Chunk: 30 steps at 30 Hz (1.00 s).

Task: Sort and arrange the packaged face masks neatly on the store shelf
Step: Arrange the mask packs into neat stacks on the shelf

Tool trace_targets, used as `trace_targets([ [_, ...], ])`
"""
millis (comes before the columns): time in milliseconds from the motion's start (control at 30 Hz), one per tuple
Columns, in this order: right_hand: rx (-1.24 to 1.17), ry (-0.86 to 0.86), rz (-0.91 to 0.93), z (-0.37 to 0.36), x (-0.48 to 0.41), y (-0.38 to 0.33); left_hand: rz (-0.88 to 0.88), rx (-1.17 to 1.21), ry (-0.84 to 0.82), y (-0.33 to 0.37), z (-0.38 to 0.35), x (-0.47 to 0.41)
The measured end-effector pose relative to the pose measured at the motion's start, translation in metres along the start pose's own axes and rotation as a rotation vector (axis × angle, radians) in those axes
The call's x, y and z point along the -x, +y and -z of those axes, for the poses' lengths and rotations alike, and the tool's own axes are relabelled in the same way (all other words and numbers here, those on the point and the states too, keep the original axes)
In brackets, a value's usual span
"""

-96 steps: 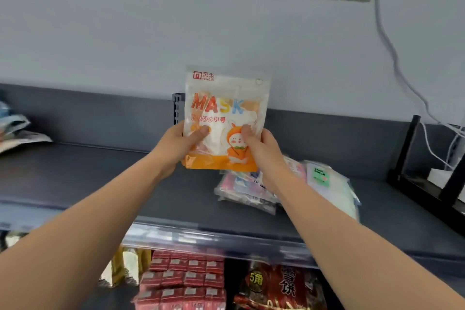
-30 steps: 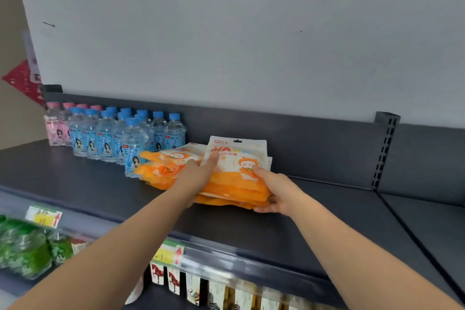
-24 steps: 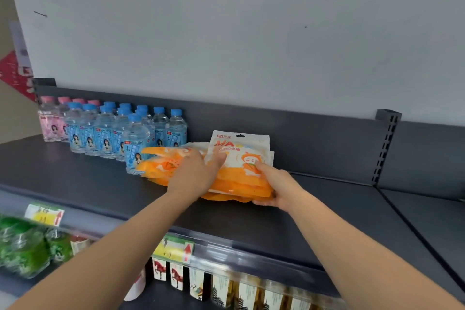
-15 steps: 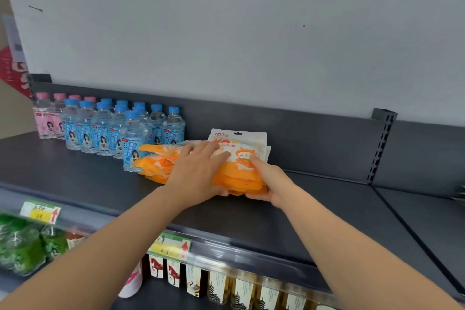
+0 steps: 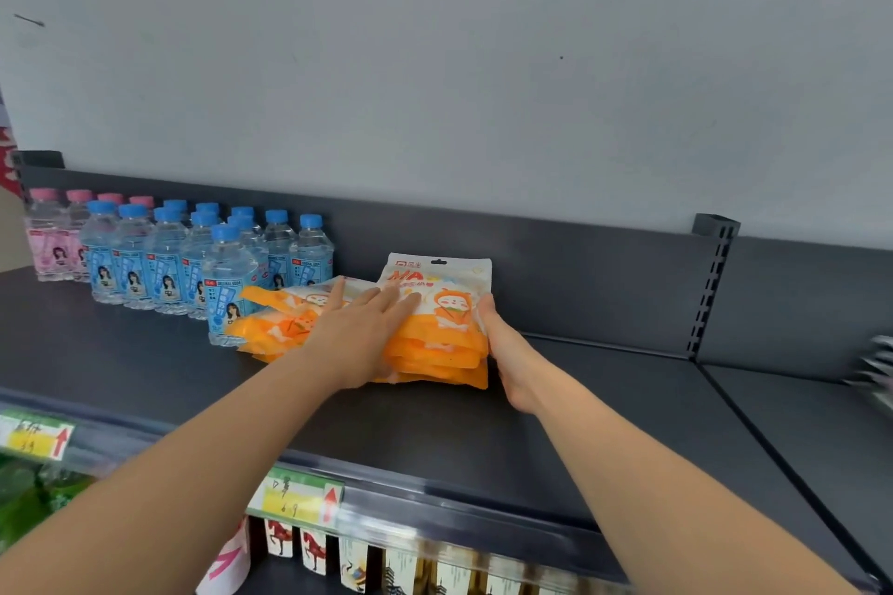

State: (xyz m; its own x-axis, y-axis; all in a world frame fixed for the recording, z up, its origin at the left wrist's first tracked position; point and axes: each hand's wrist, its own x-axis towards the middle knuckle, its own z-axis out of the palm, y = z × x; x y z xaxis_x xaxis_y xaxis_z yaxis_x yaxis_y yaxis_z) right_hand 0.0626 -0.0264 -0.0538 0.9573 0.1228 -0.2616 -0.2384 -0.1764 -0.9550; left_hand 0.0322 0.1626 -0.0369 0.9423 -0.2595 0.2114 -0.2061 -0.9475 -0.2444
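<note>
pressing my flat, open left hand (image 5: 360,333) on the stack of orange-and-white plastic mask packets (image 5: 435,338) on the dark grey shelf (image 5: 580,425); my right hand (image 5: 505,353), fingers straight, braces its right edge.

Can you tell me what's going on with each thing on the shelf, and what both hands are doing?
Right stack of mask packs: piled flat, hands squaring it.
Left mask packs: lying crooked against the bottles.
Left hand: open, palm flat on the stack.
Right hand: open, pressed against the stack's right edge.
Blue-capped bottles: upright, capped, in rows.
Pink-capped bottles: upright, capped.
Shelf: bare to the right.
</note>
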Motion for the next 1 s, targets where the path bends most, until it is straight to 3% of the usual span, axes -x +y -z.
trace_targets([
  [200,-0.023,0.038,0.035,0.011,0.005,-0.001,0.015,0.146,-0.006,0.000,0.010,0.004],
  [500,0.063,0.270,0.022,0.061,0.034,0.003,-0.056,0.260,0.084,0.041,0.038,-0.007],
  [633,0.124,0.347,0.060,0.095,0.062,0.010,-0.135,0.260,0.159,0.074,0.045,-0.019],
  [1000,0.300,0.611,0.124,0.222,0.152,0.032,-0.397,0.316,0.136,0.208,0.073,-0.046],
])
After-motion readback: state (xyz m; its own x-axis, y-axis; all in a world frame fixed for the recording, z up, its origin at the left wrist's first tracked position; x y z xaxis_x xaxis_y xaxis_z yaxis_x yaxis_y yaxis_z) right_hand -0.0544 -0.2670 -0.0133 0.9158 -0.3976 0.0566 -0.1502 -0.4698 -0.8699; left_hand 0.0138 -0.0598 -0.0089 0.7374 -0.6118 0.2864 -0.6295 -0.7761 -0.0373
